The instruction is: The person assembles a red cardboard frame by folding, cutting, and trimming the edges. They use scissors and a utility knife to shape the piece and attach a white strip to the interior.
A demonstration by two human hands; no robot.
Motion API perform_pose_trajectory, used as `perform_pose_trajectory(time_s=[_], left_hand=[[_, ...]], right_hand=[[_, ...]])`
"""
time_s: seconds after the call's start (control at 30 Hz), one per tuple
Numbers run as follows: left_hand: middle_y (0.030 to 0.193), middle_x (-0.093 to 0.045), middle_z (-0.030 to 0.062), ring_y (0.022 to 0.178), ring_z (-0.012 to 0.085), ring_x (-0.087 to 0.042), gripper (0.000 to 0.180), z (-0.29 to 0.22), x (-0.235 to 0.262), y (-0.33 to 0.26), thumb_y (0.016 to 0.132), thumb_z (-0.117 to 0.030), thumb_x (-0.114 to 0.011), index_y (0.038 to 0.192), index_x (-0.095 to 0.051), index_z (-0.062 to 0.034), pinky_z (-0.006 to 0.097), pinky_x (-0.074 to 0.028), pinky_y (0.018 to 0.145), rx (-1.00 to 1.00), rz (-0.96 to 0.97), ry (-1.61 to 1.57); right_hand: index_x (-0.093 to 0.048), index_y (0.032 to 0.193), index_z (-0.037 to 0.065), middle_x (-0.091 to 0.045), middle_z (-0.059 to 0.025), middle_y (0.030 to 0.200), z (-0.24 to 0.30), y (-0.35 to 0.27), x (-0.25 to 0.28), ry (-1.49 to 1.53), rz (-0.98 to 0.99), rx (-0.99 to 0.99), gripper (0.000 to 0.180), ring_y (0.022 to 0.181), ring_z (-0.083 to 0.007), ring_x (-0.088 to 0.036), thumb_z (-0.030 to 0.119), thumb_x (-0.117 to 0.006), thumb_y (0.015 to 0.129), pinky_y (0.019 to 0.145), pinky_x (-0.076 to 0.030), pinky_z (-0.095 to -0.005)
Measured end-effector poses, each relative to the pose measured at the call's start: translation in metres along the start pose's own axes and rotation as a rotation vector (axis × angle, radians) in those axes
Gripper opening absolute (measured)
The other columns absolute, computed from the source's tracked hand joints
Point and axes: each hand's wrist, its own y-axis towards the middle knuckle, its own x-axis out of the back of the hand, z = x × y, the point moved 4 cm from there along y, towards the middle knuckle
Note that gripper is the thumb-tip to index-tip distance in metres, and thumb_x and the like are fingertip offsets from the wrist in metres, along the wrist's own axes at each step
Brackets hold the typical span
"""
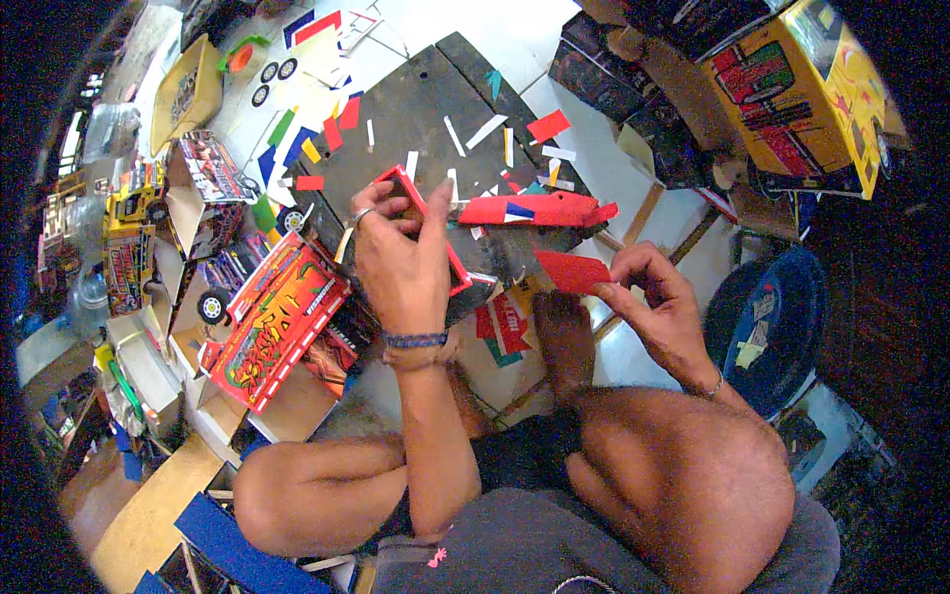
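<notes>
The left grip [401, 259] holds the red frame [458, 270], the right grip [665, 305] pinches the red piece [571, 271], so go gently and bend neither.

Glare whitens the far floor [529, 30], while the right side is dim. Grain speckles the dark round border; toward the left, shapes bend and blur.

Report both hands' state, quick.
Left hand: holding a long, narrow red frame.
Right hand: closed, pinching a flat, four-sided red piece.
</notes>
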Motion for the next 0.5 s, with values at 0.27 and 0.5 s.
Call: perform_pose_trajectory(time_s=[0.27, 0.5], left_hand=[[0.098, -0.071, 0.0084, 0.082, 0.0132, -0.068, 0.036, -0.012, 0.035, -0.006, 0.092, -0.014, -0.073, 0.123, -0.061, -0.0004, 0.027, -0.054, 0.072, 0.013, 0.053, -0.18], [0.112, -0.068, 0.0111, 0.096, 0.0157, -0.067, 0.042, -0.045, 0.083, -0.063, 0.093, 0.0, -0.067, 0.133, -0.054, 0.0021, 0.031, -0.056, 0.083, 0.017, 0.223, -0.553]], right_hand=[[-0.061, 0.105, 0.008, -0.064, 0.0014, 0.097, 0.004, 0.002, 0.013, 0.311, -0.08, -0.199, 0.02, 0.087, -0.0083, -0.059, 0.014, -0.075, 0.091, 0.077, -0.047, -0.0243], [-0.06, 0.108, 0.009, -0.064, 0.0009, 0.096, 0.029, 0.02, 0.012, 0.488, -0.042, -0.194, 0.018, 0.085, -0.0077, -0.059, 0.015, -0.07, 0.094, 0.076, -0.048, -0.0248]])
